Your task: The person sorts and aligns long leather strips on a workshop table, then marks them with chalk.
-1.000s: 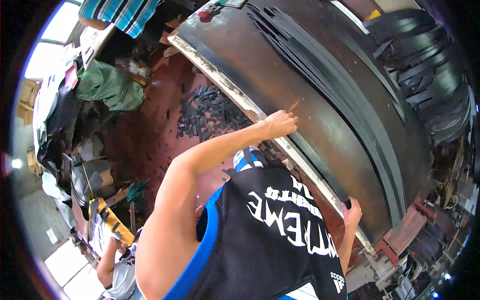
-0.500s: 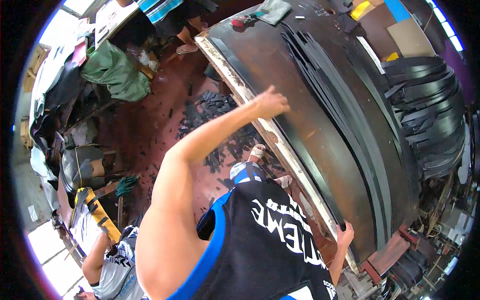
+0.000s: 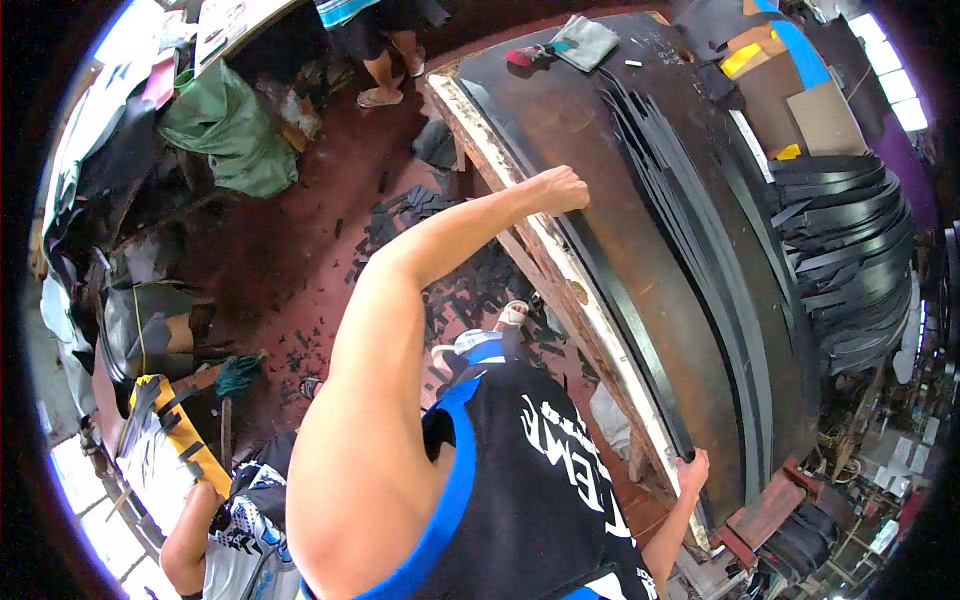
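Note:
A long black strip [image 3: 645, 363], apparently rubber, lies along the near edge of a large table [image 3: 583, 278]. My left hand [image 3: 562, 190] is closed over that edge, toward the strip's far end; what its fingers hold, if anything, is hidden. At the strip's near end, my right hand [image 3: 692, 470] grips it between thumb and fingers. A bundle of dark, narrow strips [image 3: 700, 240] runs lengthwise on the table beyond my hands.
Thick coils of black strips [image 3: 845, 250] hang past the table's far side. A cloth [image 3: 588, 42] and a red-tipped tool [image 3: 525, 57] lie at the table's far end. Black scraps [image 3: 470, 325] litter the floor. A co-worker [image 3: 245, 530] is at lower left; another person's legs [image 3: 380, 80] show at top.
My view has shifted a little. My left hand has moved slightly toward the table's far end, its fingers now more tightly curled. The right hand keeps its place at the strip's near end.

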A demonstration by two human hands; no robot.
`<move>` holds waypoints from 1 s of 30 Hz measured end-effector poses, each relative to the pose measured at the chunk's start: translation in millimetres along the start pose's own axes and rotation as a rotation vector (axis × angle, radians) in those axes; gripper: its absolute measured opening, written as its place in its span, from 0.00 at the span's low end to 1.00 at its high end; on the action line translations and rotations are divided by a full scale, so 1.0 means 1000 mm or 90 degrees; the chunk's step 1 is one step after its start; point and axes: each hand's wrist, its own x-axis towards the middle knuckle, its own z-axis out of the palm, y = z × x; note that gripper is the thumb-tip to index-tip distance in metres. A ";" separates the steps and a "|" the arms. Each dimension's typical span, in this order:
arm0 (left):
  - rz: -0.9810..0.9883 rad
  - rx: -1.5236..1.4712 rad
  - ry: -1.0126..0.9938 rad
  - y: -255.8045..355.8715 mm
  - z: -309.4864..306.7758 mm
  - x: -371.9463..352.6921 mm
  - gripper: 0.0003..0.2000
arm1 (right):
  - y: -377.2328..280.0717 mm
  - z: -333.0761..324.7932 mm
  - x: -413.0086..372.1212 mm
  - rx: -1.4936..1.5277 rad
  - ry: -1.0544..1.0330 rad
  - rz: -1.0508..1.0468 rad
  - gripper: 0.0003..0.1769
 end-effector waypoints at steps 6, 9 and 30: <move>-0.023 -0.018 -0.061 0.002 -0.010 -0.001 0.04 | -0.108 -0.028 -0.002 0.062 0.040 -0.071 0.47; 0.013 -0.047 -0.060 -0.008 -0.007 0.004 0.05 | -0.203 -0.034 0.008 0.144 0.100 -0.201 0.42; 0.130 -0.106 -0.012 -0.146 -0.009 -0.043 0.07 | -0.399 -0.031 0.061 0.012 0.019 -0.122 0.26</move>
